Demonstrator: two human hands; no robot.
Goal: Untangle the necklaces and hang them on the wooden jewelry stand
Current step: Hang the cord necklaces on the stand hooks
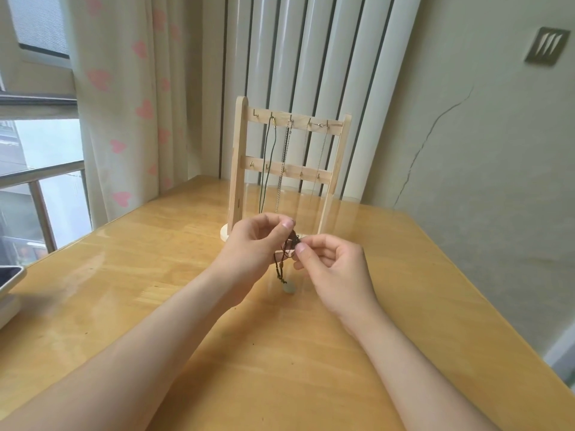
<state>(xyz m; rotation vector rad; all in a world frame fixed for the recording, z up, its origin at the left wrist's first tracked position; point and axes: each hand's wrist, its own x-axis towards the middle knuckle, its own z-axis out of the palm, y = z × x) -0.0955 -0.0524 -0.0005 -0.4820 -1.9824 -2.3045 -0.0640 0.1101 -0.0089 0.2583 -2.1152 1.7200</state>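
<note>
Your left hand [258,241] and right hand [334,269] both pinch the dark knotted cord [287,250], its pale pendant [288,288] dangling over the glossy table [404,290] before the slatted wooden stand [287,169].

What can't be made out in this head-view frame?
All in the head view:
Dark cord necklace: its tangle sits under the fingers of the left hand and right hand pinching it.
Wooden jewelry stand: base largely behind both hands.
Thin chains on its right hooks: too fine to trace their lower ends.
White-rimmed object: cut off by the left edge.
</note>
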